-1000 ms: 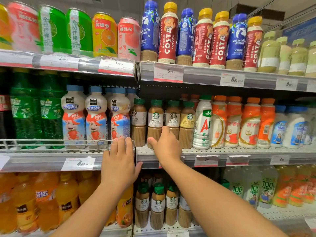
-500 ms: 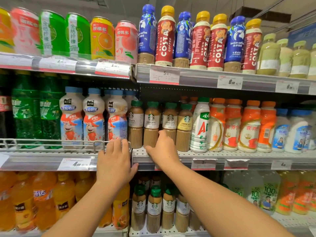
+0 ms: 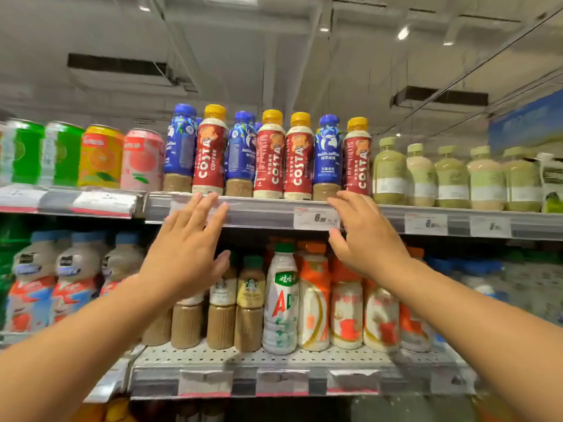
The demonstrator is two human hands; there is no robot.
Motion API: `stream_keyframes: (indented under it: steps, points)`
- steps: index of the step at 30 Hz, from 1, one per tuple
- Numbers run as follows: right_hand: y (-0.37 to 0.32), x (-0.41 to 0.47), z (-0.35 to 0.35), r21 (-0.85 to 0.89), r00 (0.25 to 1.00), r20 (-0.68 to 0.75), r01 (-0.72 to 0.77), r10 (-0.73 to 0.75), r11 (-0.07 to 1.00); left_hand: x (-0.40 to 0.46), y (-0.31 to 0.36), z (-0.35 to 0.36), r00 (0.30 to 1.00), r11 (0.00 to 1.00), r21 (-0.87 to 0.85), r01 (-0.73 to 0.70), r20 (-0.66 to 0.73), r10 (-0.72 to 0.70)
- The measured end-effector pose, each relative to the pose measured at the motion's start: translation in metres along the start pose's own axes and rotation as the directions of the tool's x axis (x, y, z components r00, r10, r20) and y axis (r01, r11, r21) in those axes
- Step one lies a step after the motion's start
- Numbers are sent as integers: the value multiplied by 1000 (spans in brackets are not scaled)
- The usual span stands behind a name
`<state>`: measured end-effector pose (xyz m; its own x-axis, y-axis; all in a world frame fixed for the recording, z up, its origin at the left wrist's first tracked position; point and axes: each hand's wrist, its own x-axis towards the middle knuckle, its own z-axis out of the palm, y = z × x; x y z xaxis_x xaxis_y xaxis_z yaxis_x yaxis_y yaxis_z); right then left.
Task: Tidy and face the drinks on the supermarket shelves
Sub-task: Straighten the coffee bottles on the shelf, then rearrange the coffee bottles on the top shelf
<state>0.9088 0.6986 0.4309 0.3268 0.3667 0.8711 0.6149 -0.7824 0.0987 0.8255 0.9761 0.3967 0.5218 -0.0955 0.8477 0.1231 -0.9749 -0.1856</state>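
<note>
Hands first: your left hand (image 3: pixel 182 254) and your right hand (image 3: pixel 365 239) are both raised in front of the grey metal top shelf (image 3: pixel 268 213), and that shelf edge is the landmark for everything below. Your left grip is wide, fingers straight and spread, the fingertips (image 3: pixel 210 199) at the shelf's front lip and holding nothing. Your right grip is also wide and loose, fingertips (image 3: pixel 338 198) at the lip just below the right end of the coffee row; whether they touch a bottle you cannot tell.

On that shelf stand the drinks: red Costa coffee bottles with yellow caps (image 3: pixel 300 159) alternating with blue-labelled coffee bottles with blue caps (image 3: pixel 327 153), all upright. Left of them along the shelf sit green, orange and pink drink cans (image 3: pixel 102 156); right of them, pale green capped bottles (image 3: pixel 422 178). A white price tag (image 3: pixel 316 219) hangs on the shelf edge between your hands. Below the shelf, brown Starbucks coffee bottles (image 3: pixel 249 303) and orange-and-white milk drink bottles (image 3: pixel 345 303) stand in a row.
</note>
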Motion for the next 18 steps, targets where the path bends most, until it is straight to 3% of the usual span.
stream_keyframes:
  steps: [2, 5, 10, 18]
  points:
    - [16, 4, 4, -90, 996, 86, -14, 22, 996, 19, 10, 4, 996, 998, 8, 61, 61, -62]
    - [24, 5, 14, -112, 999, 47, 14, -9, 994, 28, 19, 6, 991, 991, -14, 132, 23, -132]
    - [27, 10, 20, -99, 1000, -14, 17, -19, 995, 35, 22, -1, 994, 994, 3, 111, -12, -111]
    - [17, 33, 2, -161, 998, 23, -52, 56, 986, 41, 16, -11, 996, 996, -16, 88, 5, -88]
